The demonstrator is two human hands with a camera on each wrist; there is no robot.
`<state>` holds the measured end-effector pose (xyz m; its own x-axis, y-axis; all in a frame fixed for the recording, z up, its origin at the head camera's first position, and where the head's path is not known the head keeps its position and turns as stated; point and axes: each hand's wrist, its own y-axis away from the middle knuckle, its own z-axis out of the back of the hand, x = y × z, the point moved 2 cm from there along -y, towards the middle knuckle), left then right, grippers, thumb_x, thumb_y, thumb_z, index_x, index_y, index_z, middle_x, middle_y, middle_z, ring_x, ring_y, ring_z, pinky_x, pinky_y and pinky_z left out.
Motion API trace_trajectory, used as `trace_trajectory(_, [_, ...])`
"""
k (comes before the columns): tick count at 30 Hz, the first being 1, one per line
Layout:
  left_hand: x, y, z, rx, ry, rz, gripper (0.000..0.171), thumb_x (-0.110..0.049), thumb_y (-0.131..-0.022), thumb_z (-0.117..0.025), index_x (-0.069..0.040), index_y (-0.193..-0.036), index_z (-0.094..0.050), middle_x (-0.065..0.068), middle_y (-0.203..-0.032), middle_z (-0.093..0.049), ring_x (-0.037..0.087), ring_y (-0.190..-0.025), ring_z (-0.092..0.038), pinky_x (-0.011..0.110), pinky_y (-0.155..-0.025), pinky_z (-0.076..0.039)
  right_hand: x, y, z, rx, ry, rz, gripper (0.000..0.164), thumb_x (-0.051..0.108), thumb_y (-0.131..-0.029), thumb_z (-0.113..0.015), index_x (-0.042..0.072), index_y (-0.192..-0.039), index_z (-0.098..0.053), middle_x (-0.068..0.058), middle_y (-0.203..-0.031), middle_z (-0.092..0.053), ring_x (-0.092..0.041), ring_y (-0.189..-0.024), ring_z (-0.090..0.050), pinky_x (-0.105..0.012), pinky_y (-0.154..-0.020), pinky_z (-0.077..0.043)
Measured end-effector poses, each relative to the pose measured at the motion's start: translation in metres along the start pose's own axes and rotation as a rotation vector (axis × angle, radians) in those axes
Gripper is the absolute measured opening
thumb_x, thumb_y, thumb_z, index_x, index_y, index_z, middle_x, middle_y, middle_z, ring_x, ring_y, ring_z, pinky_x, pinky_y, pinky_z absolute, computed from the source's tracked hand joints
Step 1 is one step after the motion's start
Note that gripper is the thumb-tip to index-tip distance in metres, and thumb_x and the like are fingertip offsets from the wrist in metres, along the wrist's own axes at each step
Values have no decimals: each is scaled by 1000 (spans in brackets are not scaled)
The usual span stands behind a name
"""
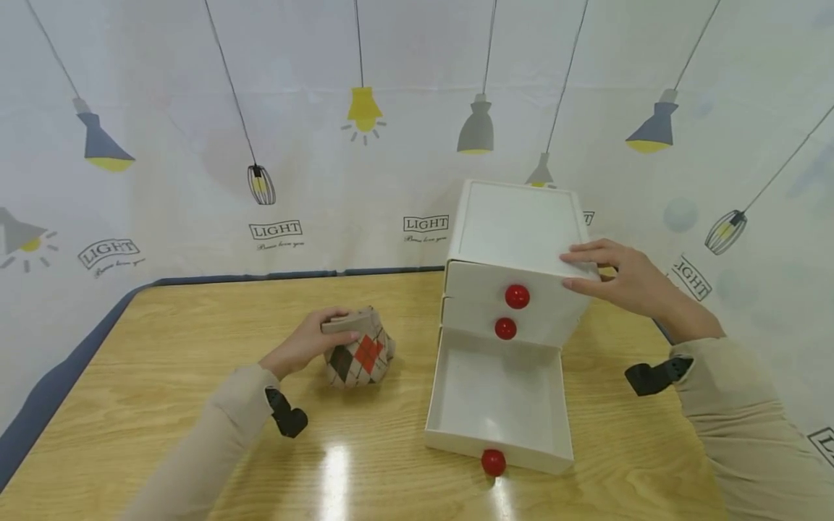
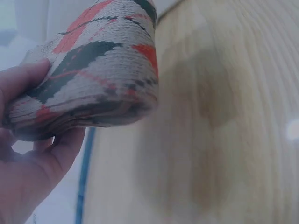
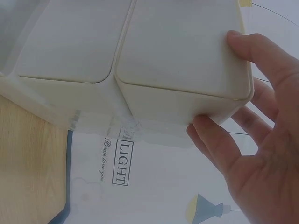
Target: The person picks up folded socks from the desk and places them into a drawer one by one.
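Observation:
In the head view my left hand grips a folded argyle sock bundle, beige with red and dark diamonds. The left wrist view shows the knitted bundle held between thumb and fingers, above the wooden surface. A white drawer cabinet stands on the right. Its bottom drawer is pulled out, with nothing seen inside; the two upper drawers are in. My right hand holds the cabinet's upper right corner, the thumb on the front face and the fingers around the top and side.
Each drawer has a red round knob, such as the lowest knob. The cabinet stands on a wooden table. Behind it hangs a pale curtain printed with lamps and LIGHT labels.

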<state>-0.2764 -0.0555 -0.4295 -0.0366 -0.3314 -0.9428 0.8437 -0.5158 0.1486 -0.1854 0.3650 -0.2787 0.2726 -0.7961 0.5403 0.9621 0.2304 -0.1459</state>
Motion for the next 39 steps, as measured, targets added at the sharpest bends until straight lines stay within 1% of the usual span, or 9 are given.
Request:
trace_trajectory(3, [-18,0,-7,20,-7,-42,56,-27,-81,-65,-8,-129,-42,16,-121,-46,28,-102,-49,39,-78,-47,0,0,0,5,0,-15,50,23,-82,-64,-2,-123,-50,-21,-129,-38,-42,-118,-33,-53,-84,-39])
trace_trajectory(5, [-30,0,-15,56,-11,-73,53,-26,-81,-65,-10,-127,-45,14,-120,-47,27,-101,-50,39,-76,-47,0,0,1,6,1,-21,50,23,-82,-64,-2,-123,-50,-21,-129,-38,-42,-118,-32,-53,-84,-39])
trace_trajectory(11, [-62,0,-48,174,-15,-175,45,-22,-82,-64,-10,-122,-49,11,-116,-48,25,-100,-50,38,-76,-48,1,-1,0,8,0,-13,49,22,-82,-64,-3,-122,-50,-21,-129,-38,-42,-118,-32,-54,-84,-39])
trace_trajectory(14, [-77,1,-68,196,-2,-174,42,-20,-82,-65,-11,-120,-51,9,-115,-49,23,-98,-52,37,-75,-49,1,-2,0,10,0,-16,50,23,-82,-64,-3,-122,-50,-21,-129,-38,-43,-118,-32,-54,-84,-39])
trace_trajectory(19, [-96,2,-101,196,32,-163,41,-15,-81,-65,-10,-120,-52,8,-115,-50,20,-97,-53,33,-75,-49,0,-1,1,5,8,-25,50,24,-82,-64,-2,-122,-51,-20,-129,-39,-41,-118,-33,-54,-85,-39])
trace_trajectory(25, [-98,-5,-129,185,64,-141,40,-13,-81,-65,-8,-119,-52,7,-109,-52,18,-93,-51,29,-73,-49,0,-2,-1,-12,4,-28,49,24,-81,-65,0,-122,-52,-18,-129,-40,-38,-117,-34,-53,-85,-39])
trace_trajectory(29, [-93,-11,-145,169,36,-111,40,-15,-80,-66,-10,-118,-53,4,-108,-51,17,-92,-51,28,-73,-48,1,-2,-2,-23,15,-7,47,24,-82,-64,0,-121,-53,-17,-128,-42,-36,-115,-38,-52,-84,-40])
trace_trajectory(34, [-87,-17,-160,143,-63,-89,39,-18,-80,-67,-11,-116,-54,2,-112,-51,17,-99,-48,27,-77,-45,2,-2,-2,-25,18,21,48,25,-82,-64,-1,-121,-52,-19,-127,-42,-38,-113,-38,-54,-82,-40])
trace_trajectory(39, [-83,-21,-174,169,-168,-116,36,-18,-80,-67,-11,-114,-56,0,-106,-54,13,-95,-49,23,-76,-44,1,-3,-2,-28,34,35,48,24,-82,-63,-1,-121,-52,-20,-127,-42,-38,-112,-39,-55,-81,-40])
